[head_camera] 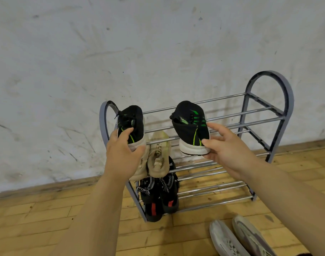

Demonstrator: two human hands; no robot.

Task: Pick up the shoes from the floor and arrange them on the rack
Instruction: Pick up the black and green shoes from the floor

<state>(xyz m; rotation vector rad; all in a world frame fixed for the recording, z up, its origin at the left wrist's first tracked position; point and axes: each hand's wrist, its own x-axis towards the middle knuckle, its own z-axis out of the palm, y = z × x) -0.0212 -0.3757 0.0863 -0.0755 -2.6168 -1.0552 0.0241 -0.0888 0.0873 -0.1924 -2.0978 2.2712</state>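
Shoes point(190, 115) (black, green-striped) at rack point(288, 93)

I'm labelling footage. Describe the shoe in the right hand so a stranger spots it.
Find the grey arched rack against the white wall. Over its top rails, the right hand holds a black shoe. Unlike its twin, it shows green side stripes.

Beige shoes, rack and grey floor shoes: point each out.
Beige shoes point(158, 154), head view, right shoe's tongue.
Rack point(269, 73), head view, right arch.
Grey floor shoes point(226, 241), head view, left shoe's upper.
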